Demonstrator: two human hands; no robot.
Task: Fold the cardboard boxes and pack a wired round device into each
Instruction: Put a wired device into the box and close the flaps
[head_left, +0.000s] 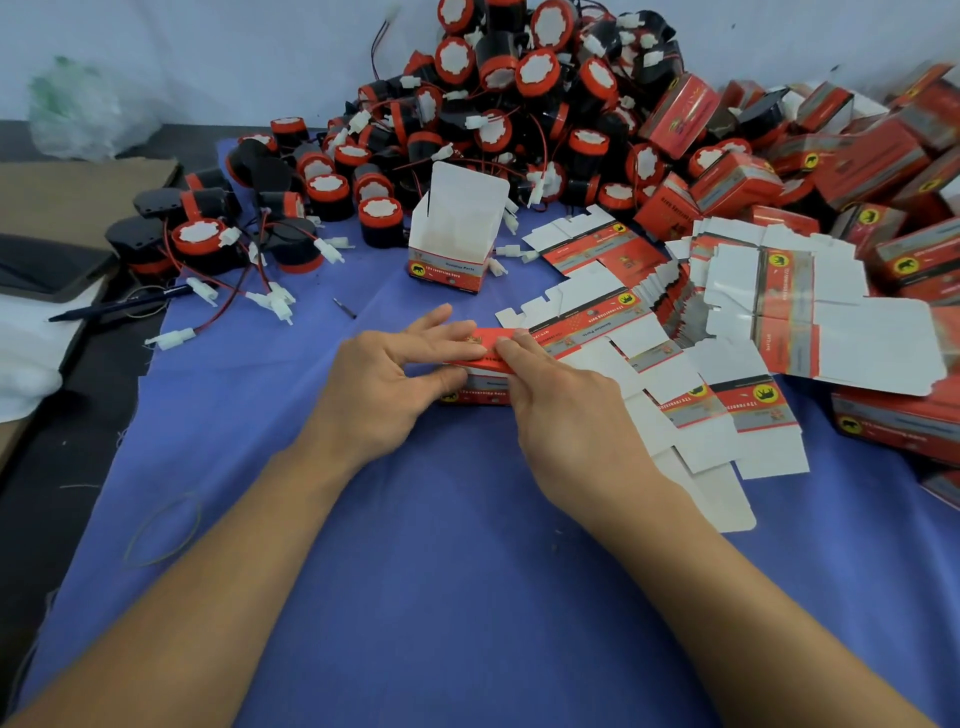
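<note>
The red box (485, 364) lay on the blue cloth (415, 571) of the bench, caught between the two hands, its printed long side turned toward the person. The left hand (379, 379) held the box's left end: its fingers (441, 332) were spread and nearly straight across the red top flap, while the thumb lay bent against the front face below, so the box was pinched between them. The right hand (571, 415) covered the box's right end, its fingertips (506, 345) pressed on the same flap close to those of the left hand; its thumb was hidden, so how it gripped underneath could not be told.

Just beyond the left hand's fingertips stood an open box (452, 234), upright, with its white lid flap raised. Farther past both hands rose a heap of round devices (519, 104), black with red rims, their red and black wires and white plugs tangled. Beside the right hand, touching its outer edge, spread a fan of flat box blanks (737, 322), and past those lay packed boxes (883, 156) in a pile. Well out from the left hand lay a pen (119, 306), and nearer the left forearm a rubber band (161, 530) on the cloth
</note>
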